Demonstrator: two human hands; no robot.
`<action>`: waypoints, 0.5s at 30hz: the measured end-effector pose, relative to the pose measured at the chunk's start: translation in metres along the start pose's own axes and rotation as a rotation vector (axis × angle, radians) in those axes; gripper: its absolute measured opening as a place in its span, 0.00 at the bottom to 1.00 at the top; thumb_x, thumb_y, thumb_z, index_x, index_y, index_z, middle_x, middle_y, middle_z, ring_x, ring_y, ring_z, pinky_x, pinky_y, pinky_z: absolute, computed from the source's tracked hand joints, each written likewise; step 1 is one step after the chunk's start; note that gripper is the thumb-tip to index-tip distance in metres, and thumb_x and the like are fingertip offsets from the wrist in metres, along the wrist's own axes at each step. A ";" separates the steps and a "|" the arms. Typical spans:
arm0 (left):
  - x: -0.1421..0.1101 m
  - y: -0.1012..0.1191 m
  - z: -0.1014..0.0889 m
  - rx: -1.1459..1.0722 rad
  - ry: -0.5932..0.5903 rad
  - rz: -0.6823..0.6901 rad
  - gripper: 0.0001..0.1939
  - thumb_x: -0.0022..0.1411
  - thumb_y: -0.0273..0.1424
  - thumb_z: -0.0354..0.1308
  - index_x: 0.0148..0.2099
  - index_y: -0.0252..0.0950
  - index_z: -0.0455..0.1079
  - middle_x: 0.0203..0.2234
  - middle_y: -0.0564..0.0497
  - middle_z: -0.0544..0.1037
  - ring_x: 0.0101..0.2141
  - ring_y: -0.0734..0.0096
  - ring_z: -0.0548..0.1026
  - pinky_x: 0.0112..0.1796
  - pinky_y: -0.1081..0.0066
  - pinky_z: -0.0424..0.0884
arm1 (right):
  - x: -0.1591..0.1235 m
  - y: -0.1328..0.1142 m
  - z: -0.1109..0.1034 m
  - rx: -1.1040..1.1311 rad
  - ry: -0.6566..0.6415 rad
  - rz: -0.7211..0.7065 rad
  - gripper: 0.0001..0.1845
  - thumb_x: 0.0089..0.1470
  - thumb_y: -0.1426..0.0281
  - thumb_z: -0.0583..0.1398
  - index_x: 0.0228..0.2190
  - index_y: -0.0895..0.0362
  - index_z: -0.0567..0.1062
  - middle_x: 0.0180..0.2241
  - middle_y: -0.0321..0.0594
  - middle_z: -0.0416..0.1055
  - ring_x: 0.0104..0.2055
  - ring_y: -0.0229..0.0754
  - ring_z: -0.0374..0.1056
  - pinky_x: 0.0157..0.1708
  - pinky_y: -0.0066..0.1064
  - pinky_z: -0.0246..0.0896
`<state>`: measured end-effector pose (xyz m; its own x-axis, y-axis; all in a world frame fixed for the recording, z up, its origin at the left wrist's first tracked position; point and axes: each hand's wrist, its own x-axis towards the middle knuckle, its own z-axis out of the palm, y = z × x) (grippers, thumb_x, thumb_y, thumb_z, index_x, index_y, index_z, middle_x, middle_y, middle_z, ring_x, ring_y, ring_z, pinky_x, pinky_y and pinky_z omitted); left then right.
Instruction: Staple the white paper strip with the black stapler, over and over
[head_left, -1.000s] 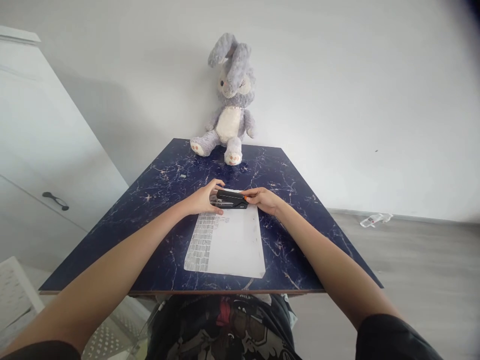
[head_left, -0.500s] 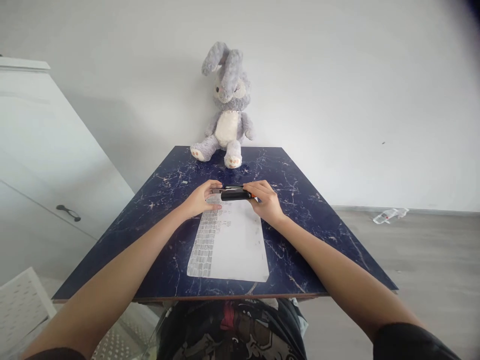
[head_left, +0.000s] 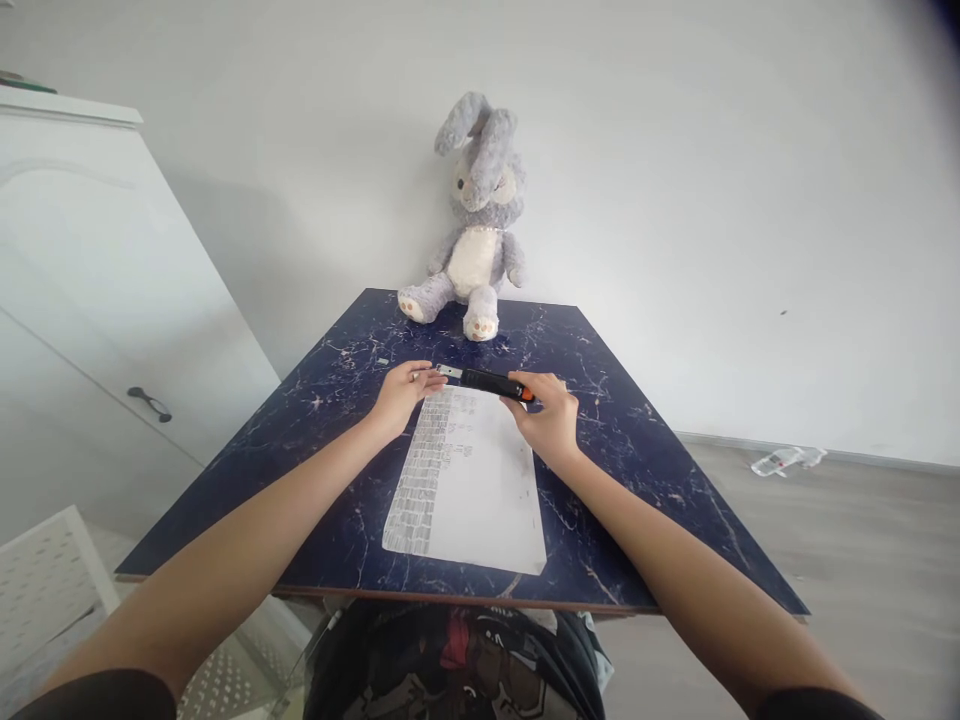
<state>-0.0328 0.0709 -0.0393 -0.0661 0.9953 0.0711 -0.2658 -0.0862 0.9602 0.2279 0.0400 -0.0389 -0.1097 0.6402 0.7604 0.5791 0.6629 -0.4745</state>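
Observation:
A black stapler with an orange part at its right end is held just above the top edge of a printed paper sheet. My right hand is closed around the stapler's right end. At the other end, a silver metal plate sticks out to the left. The fingers of my left hand pinch the tip of that plate. Lines of print and a dense patterned strip run down the left side of the sheet, which lies flat on the dark blue marbled table.
A grey plush rabbit sits at the table's far edge against the wall. To the left stands a white cabinet, with a perforated white chair below it. A crumpled clear plastic wrapper lies on the floor at right.
The stapler has turned, so more of its silver plate and orange end show. My left fingers have closed in on the plate. The view has shifted slightly to the left.

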 end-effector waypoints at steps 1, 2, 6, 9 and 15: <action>-0.001 0.002 0.000 0.015 0.023 0.080 0.11 0.67 0.29 0.63 0.49 0.31 0.70 0.40 0.39 0.83 0.41 0.60 0.84 0.54 0.53 0.76 | 0.000 0.000 0.001 0.014 -0.001 0.116 0.14 0.55 0.66 0.66 0.44 0.54 0.82 0.43 0.45 0.81 0.44 0.53 0.75 0.49 0.49 0.70; -0.003 0.005 0.001 0.038 0.024 0.159 0.13 0.68 0.32 0.63 0.50 0.32 0.69 0.42 0.39 0.83 0.41 0.60 0.84 0.53 0.52 0.77 | 0.001 0.000 0.002 0.037 -0.034 0.216 0.15 0.52 0.64 0.68 0.42 0.54 0.82 0.40 0.44 0.81 0.40 0.52 0.75 0.46 0.46 0.70; -0.016 0.021 0.003 0.248 0.019 0.440 0.17 0.68 0.42 0.62 0.51 0.35 0.73 0.45 0.41 0.83 0.45 0.58 0.83 0.50 0.56 0.78 | -0.002 0.010 0.003 0.145 -0.221 0.389 0.15 0.48 0.62 0.69 0.37 0.55 0.82 0.34 0.39 0.80 0.35 0.48 0.74 0.39 0.38 0.67; -0.026 0.029 0.004 0.485 0.061 0.631 0.15 0.68 0.42 0.62 0.47 0.37 0.78 0.42 0.46 0.84 0.44 0.59 0.83 0.50 0.60 0.79 | -0.006 0.021 0.007 0.165 -0.290 0.424 0.15 0.46 0.61 0.70 0.36 0.55 0.82 0.33 0.38 0.80 0.35 0.47 0.74 0.37 0.36 0.67; -0.039 0.022 0.012 0.920 -0.102 1.107 0.07 0.68 0.35 0.64 0.42 0.38 0.80 0.36 0.51 0.85 0.33 0.67 0.84 0.37 0.70 0.81 | 0.000 0.015 0.004 0.087 -0.347 0.212 0.23 0.45 0.58 0.74 0.43 0.53 0.82 0.41 0.43 0.80 0.43 0.53 0.75 0.47 0.45 0.69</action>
<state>-0.0249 0.0311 -0.0180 0.2540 0.4401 0.8613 0.5807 -0.7815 0.2281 0.2330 0.0515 -0.0478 -0.2695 0.8490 0.4545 0.5493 0.5232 -0.6516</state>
